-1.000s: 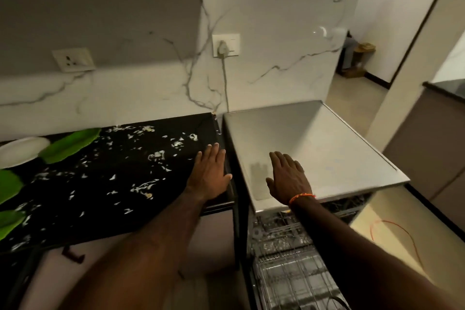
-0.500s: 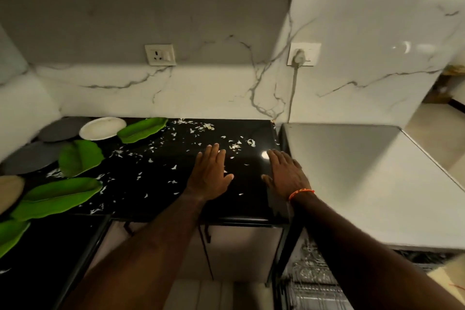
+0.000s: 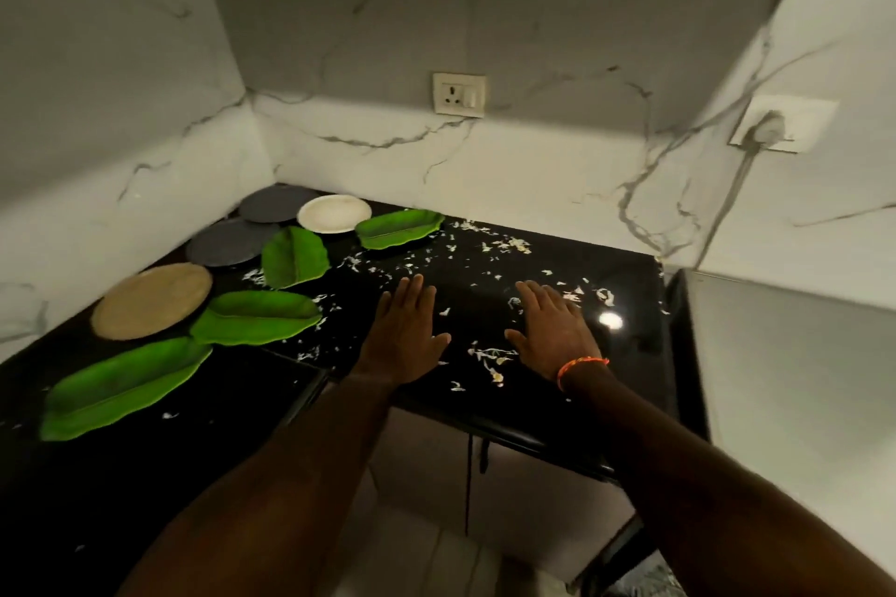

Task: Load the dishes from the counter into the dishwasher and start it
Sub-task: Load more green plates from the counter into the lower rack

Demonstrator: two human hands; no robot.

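Dishes lie on the black counter (image 3: 625, 276) toward the back left corner: several green leaf-shaped plates (image 3: 123, 385), two dark grey round plates (image 3: 228, 242), a white round plate (image 3: 334, 212) and a tan round plate (image 3: 152, 301). My left hand (image 3: 405, 337) and my right hand (image 3: 552, 330) are stretched out flat over the counter's middle, fingers straight, holding nothing, to the right of the dishes. The dishwasher's grey top (image 3: 795, 383) is at the right; a corner of its rack shows at the bottom right.
White scraps (image 3: 485, 354) are scattered over the counter around my hands. Marble walls enclose the back and left. A socket (image 3: 458, 95) is on the back wall, and a plugged-in cord (image 3: 763, 129) on the right wall. Cabinet doors sit below the counter.
The view has swung left from the dishwasher to the counter, bringing the dishes into sight. Both hands stay flat and empty, now over the counter's middle.
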